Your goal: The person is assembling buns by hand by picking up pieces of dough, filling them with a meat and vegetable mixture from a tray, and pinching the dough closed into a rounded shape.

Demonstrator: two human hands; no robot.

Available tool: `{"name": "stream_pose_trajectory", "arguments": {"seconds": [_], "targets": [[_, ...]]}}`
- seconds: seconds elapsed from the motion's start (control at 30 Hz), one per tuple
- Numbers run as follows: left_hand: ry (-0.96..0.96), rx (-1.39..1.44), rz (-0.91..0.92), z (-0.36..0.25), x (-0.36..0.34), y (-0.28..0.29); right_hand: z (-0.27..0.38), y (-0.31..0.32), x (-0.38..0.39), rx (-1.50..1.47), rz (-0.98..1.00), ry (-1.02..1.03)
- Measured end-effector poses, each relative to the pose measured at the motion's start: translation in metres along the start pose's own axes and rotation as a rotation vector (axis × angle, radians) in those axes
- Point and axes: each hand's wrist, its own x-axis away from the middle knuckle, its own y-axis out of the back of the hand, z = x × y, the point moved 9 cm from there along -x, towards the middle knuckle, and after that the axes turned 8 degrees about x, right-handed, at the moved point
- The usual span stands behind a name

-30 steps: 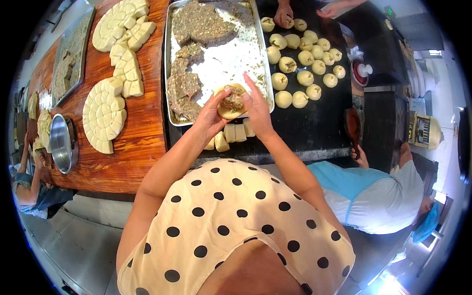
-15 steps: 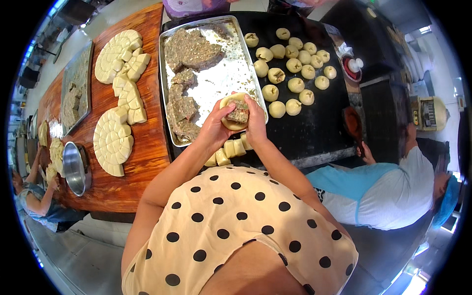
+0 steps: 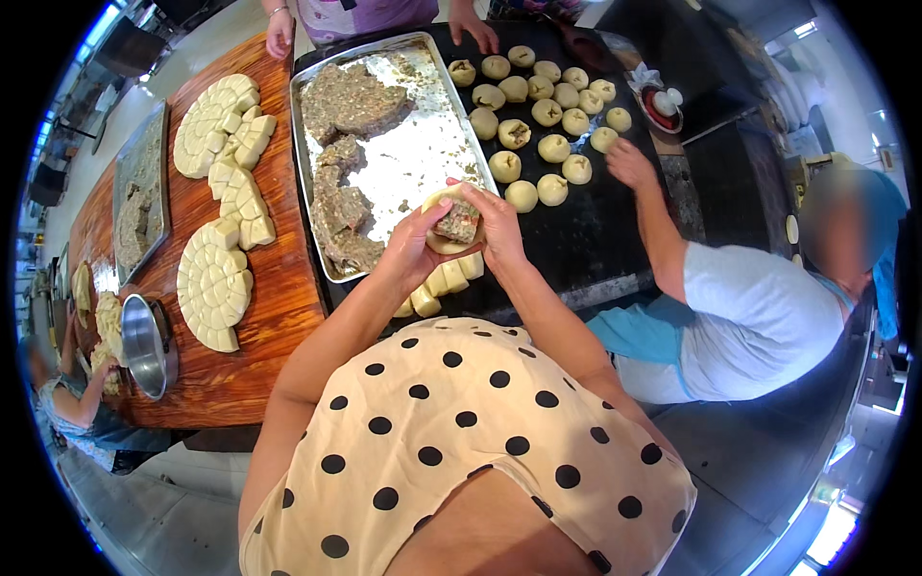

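Note:
My left hand (image 3: pixel 415 240) and my right hand (image 3: pixel 497 226) together cup a round dough wrapper (image 3: pixel 437 200), closed around its sides. On the wrapper lies a lump of meat filling (image 3: pixel 457 223), flecked with green and red. My left thumb presses against the filling. Just below my hands, cut dough pieces (image 3: pixel 447 279) lie in a row on the black surface. Behind them is a metal tray (image 3: pixel 432 130) with more filling (image 3: pixel 360 101) along its left side. Round stuffed buns (image 3: pixel 554 148) stand to the right, several showing puckered or open tops.
Scored dough slabs (image 3: pixel 213 285) lie on the wooden table (image 3: pixel 274 370) at left, near a steel bowl (image 3: pixel 146 346) and another filling tray (image 3: pixel 142 197). A co-worker's hand (image 3: pixel 631 165) reaches in beside the buns from the right. Another person's hand (image 3: pixel 473 34) rests at the far edge.
The co-worker at right no longer holds the brown ladle low at the right and now has a hand by the buns. Across the table, another person's hands have appeared. My hands keep their hold.

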Motion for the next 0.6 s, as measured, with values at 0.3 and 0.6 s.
{"name": "stream_pose_trajectory", "arguments": {"seconds": [0.3,0.6], "targets": [[0.044,-0.092,-0.068,0.021,0.004,0.007,-0.018,0.011,0.009,0.144,-0.022,0.010],[0.190,-0.140,0.010,0.024,0.001,-0.001,-0.019,0.007,0.014,-0.170,0.112,-0.171]]}}
